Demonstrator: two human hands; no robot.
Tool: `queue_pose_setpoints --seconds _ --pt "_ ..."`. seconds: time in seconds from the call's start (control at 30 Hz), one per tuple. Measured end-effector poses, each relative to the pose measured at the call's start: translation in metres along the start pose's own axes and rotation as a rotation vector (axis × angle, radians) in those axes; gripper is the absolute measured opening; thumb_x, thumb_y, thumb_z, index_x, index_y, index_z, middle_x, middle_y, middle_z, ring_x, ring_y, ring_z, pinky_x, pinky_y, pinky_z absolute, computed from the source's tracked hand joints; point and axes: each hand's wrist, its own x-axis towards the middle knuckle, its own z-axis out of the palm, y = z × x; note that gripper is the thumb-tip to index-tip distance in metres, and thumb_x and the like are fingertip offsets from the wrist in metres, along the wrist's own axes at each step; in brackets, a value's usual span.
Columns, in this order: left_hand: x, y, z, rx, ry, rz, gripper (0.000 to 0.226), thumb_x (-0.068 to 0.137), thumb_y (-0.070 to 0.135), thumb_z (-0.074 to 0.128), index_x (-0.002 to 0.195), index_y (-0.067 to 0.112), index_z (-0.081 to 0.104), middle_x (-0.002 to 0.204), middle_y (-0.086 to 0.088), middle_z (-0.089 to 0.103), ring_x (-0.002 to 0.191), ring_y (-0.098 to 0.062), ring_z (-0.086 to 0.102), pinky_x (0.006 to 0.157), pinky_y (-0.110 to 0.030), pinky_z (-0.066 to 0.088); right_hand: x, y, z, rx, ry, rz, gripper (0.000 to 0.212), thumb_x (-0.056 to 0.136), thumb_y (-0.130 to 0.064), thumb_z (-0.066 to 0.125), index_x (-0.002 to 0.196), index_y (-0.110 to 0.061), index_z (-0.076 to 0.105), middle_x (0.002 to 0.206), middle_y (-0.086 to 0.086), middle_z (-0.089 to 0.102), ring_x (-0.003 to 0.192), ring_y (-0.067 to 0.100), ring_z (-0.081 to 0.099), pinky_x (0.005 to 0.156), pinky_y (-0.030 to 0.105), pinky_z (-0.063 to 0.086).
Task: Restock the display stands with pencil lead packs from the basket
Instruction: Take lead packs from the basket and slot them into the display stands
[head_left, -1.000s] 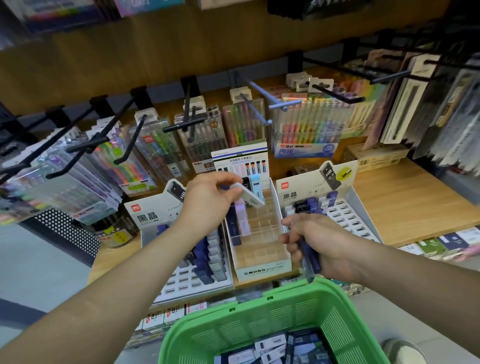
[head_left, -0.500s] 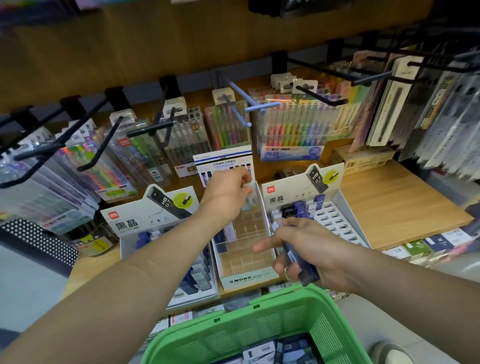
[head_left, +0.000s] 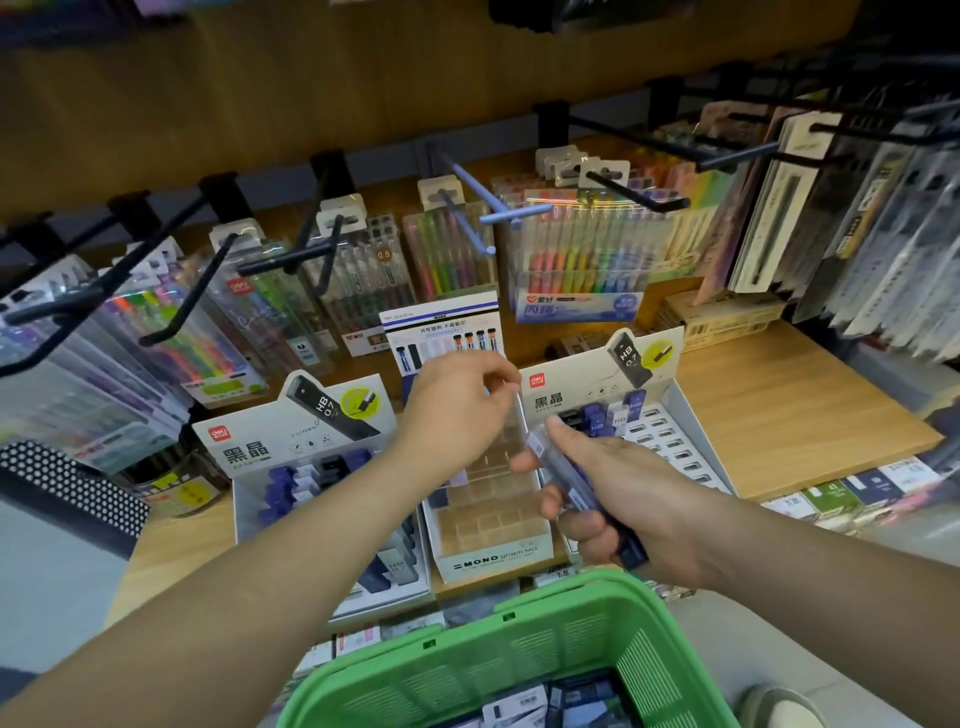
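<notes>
Blue lead packs (head_left: 553, 460) are bunching in your right hand (head_left: 623, 488), fingers curling round them beside the middle stand (head_left: 488, 525), and one could be sliding out while your left hand (head_left: 452, 415) is hovering there, fingertips bunching on something I cannot tell.

A wooden shelf (head_left: 795, 415) carries, side by side, a left stand (head_left: 291, 447), a MONO-marked middle stand (head_left: 488, 558) and a right stand (head_left: 566, 402), all cardboard, with a tan carton (head_left: 727, 319) behind the right one.
</notes>
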Motion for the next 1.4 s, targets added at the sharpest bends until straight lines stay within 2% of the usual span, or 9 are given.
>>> queue_pose_setpoints --seconds 0.17,0.33,0.53,0.73,0.87,0.93,1.03,1.13,1.4 --pt "-0.051 0.010 -0.020 -0.604 -0.481 -0.173 0.010 0.089 0.032 0.064 0.094 0.029 0.072 0.074 0.008 0.067 0.062 0.001 0.059 0.051 -0.016 0.045 0.000 0.002 0.003 0.007 -0.056 0.048 0.040 0.101 -0.042 0.047 0.099 -0.006 0.064 0.065 0.007 0.052 0.041 0.010 0.033 0.034 0.017 0.024" --pt "-0.060 -0.005 -0.038 -0.699 -0.453 -0.296 0.009 0.082 0.015 0.072 0.088 0.009 0.070 0.076 -0.014 0.061 0.064 -0.015 0.059 0.057 -0.021 0.051 0.000 0.002 0.005 -0.025 -0.127 0.089 0.045 0.096 -0.053 0.050 0.107 -0.011 0.060 0.068 0.008 0.058 0.039 0.012 0.041 0.031 0.017 0.028" --pt "-0.064 -0.014 -0.049 -0.736 -0.468 -0.443 0.014 0.090 0.020 0.063 0.081 0.009 0.066 0.069 -0.012 0.067 0.052 -0.013 0.060 0.050 -0.020 0.049 0.002 -0.005 0.004 -0.048 -0.065 -0.168 0.005 0.085 -0.013 0.069 0.085 -0.010 0.065 0.068 0.003 0.066 0.037 0.006 0.040 0.031 0.014 0.021" --pt "-0.083 -0.003 -0.043 -0.682 -0.595 -0.372 0.016 0.083 0.026 0.069 0.086 0.010 0.073 0.071 -0.001 0.070 0.067 -0.011 0.063 0.063 -0.020 0.053 0.004 0.000 0.013 -0.011 0.053 -0.215 0.006 0.088 -0.015 0.069 0.091 -0.011 0.065 0.063 -0.002 0.061 0.044 0.008 0.048 0.031 0.015 0.024" --pt "-0.093 0.003 -0.041 -0.868 -0.550 -0.409 0.052 0.067 0.019 0.083 0.109 0.017 0.053 0.078 -0.003 0.072 0.067 -0.017 0.068 0.063 -0.026 0.056 0.006 0.001 0.016 -0.015 0.096 -0.221 0.010 0.092 -0.009 0.064 0.100 -0.012 0.060 0.058 0.000 0.062 0.039 0.008 0.047 0.030 0.015 0.025" --pt "-0.100 -0.001 -0.041 -0.687 -0.469 -0.251 0.065 0.064 0.029 0.088 0.114 0.034 0.048 0.089 0.007 0.068 0.074 -0.012 0.066 0.066 -0.025 0.055 0.007 0.002 0.015 -0.018 0.126 -0.213 0.019 0.094 -0.006 0.062 0.109 -0.017 0.058 0.054 0.000 0.061 0.036 0.009 0.045 0.030 0.015 0.024" --pt "-0.108 -0.004 -0.045 -0.159 -0.297 0.160 0.050 0.071 0.054 0.074 0.112 0.047 0.046 0.101 0.023 0.050 0.088 -0.003 0.054 0.071 -0.020 0.049 0.008 0.003 0.016 -0.045 0.128 -0.175 0.024 0.096 -0.006 0.059 0.114 -0.021 0.061 0.058 0.003 0.061 0.034 0.010 0.044 0.030 0.015 0.024" --pt "-0.106 -0.001 -0.050 -0.039 -0.155 0.365 0.021 0.085 0.045 0.062 0.103 0.038 0.055 0.098 0.021 0.046 0.085 -0.003 0.053 0.072 -0.016 0.045 0.007 0.004 0.019 -0.134 0.089 -0.144 0.013 0.097 -0.011 0.057 0.106 -0.007 0.065 0.063 0.007 0.063 0.036 0.011 0.049 0.031 0.016 0.023" --pt "-0.093 0.001 -0.063 -0.729 0.001 -0.254 0.012 0.084 0.002 0.068 0.088 0.011 0.061 0.067 -0.011 0.068 0.063 -0.023 0.070 0.058 -0.028 0.058 -0.002 0.003 0.021 -0.285 -0.100 -0.016 0.020 0.098 -0.032 0.057 0.093 -0.014 0.065 0.066 0.003 0.060 0.042 0.010 0.040 0.033 0.015 0.021"
